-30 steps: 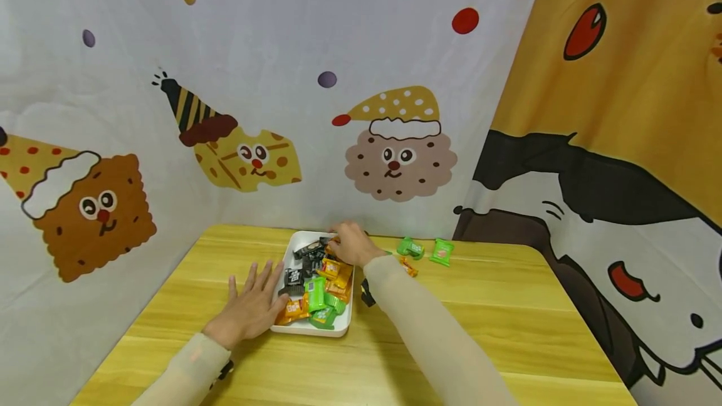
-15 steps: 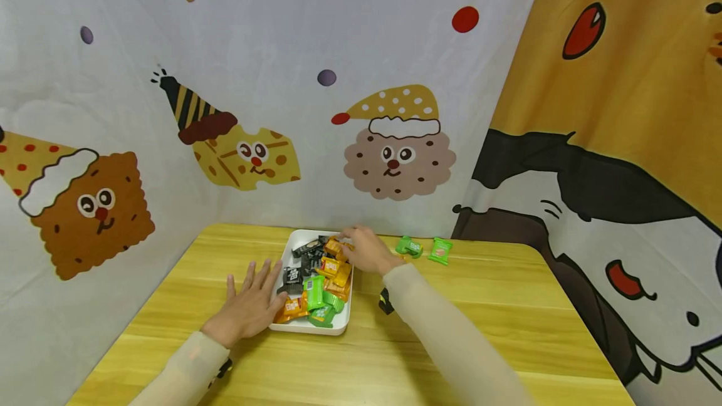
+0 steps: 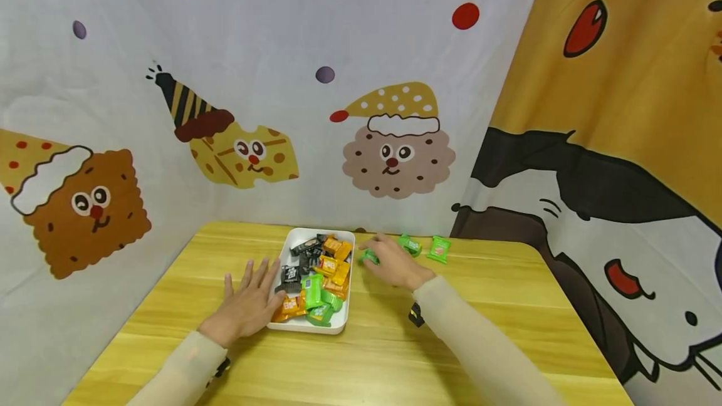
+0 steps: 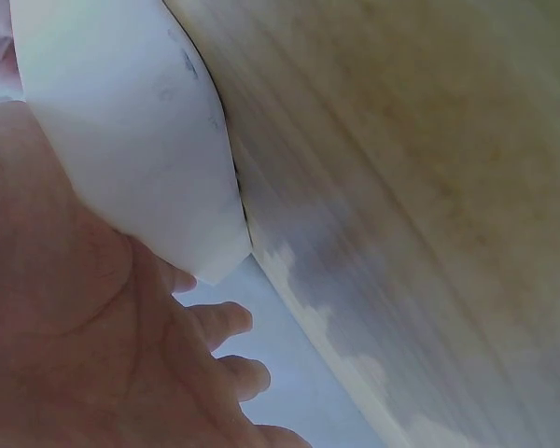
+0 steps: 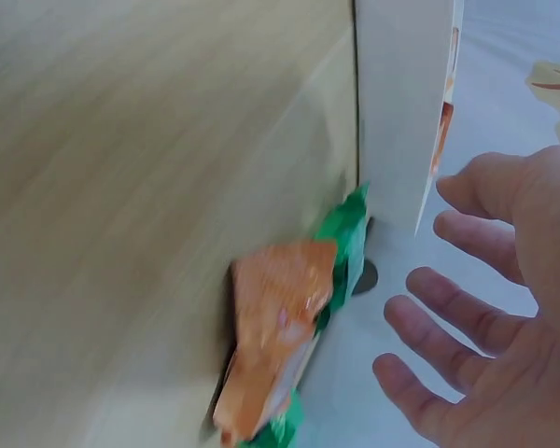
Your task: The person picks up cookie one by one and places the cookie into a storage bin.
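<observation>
A white tray (image 3: pixel 307 329) in the head view holds black packets (image 3: pixel 291 274), orange packets (image 3: pixel 327 265) and green packets (image 3: pixel 312 291), all small wrapped snacks. My left hand (image 3: pixel 248 306) rests against its left side, fingers spread. Just right of the tray, my right hand (image 3: pixel 395 262) hovers with fingers extended, a green packet (image 3: pixel 370 257) showing by its fingertips. In the right wrist view nothing is in that hand; an orange packet (image 5: pixel 282 303) lies on the table beside a green one (image 5: pixel 343 238). The head view hides this orange packet behind the hand.
Farther right on the wooden table (image 3: pixel 496 312) lie two more green packets, one near the hand (image 3: pixel 410 245) and one beyond it (image 3: pixel 439 249). A printed cloth (image 3: pixel 271 49) hangs along the table's back edge.
My right hand has left an orange packet in the tray's far right corner and moved right, out over the loose packets. My left hand has stayed at the tray's side.
</observation>
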Demonstrator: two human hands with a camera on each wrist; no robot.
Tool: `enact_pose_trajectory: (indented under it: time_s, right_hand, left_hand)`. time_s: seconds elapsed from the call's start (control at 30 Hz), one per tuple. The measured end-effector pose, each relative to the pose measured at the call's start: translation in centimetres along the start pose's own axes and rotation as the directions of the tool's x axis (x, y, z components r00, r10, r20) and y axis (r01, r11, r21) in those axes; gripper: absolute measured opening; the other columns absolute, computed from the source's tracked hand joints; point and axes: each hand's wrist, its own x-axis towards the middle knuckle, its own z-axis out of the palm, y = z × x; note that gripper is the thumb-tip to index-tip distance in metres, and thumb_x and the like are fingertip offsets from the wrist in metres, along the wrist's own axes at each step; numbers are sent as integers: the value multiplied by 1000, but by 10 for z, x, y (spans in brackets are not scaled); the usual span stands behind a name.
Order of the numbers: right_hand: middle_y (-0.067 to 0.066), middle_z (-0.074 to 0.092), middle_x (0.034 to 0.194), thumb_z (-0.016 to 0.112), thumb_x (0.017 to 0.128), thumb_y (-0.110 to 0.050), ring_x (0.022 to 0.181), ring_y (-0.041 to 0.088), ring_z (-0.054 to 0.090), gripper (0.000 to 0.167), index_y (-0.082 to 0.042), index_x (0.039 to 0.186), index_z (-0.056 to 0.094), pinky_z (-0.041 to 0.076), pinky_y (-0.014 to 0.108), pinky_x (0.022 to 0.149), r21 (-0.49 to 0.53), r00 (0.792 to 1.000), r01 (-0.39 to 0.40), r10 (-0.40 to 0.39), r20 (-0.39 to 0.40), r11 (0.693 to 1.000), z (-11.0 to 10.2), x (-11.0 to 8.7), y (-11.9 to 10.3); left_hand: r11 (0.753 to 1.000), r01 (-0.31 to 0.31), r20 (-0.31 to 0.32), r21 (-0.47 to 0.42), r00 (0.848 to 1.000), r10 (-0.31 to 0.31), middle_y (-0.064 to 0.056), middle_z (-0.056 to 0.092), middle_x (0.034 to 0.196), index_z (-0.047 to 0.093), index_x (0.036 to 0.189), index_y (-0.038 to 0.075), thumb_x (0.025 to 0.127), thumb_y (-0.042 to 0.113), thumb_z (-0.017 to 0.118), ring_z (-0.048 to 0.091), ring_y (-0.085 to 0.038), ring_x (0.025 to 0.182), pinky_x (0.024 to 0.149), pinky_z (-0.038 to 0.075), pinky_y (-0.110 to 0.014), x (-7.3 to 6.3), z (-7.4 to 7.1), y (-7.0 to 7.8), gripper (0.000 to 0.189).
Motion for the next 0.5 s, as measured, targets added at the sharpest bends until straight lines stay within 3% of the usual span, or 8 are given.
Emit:
enact_pose_trajectory:
  time_s: [0.3,0.5]
  right_hand:
    - [18,71,148,82,110,-20,126,32,71,42,-3,149,77,65,54,109,-60,1000,-7,7,7,998,-11,-32,23]
    - [19,68,151,86,108,-22,135,39,69,50,-9,155,74,64,59,112,-53,998,-33,36,60,998,-12,-48,35]
  left_hand:
    - [1000,7,-2,14,1000,-7,-25,10,195,16,188,12,125,51,45,2,-61,179,133,-4,-96,-1,0,0,80]
    - [1000,4,-5,9,1000,-4,-25,11,195,16,188,13,125,52,45,2,-61,179,132,-4,-97,0,1,2,81]
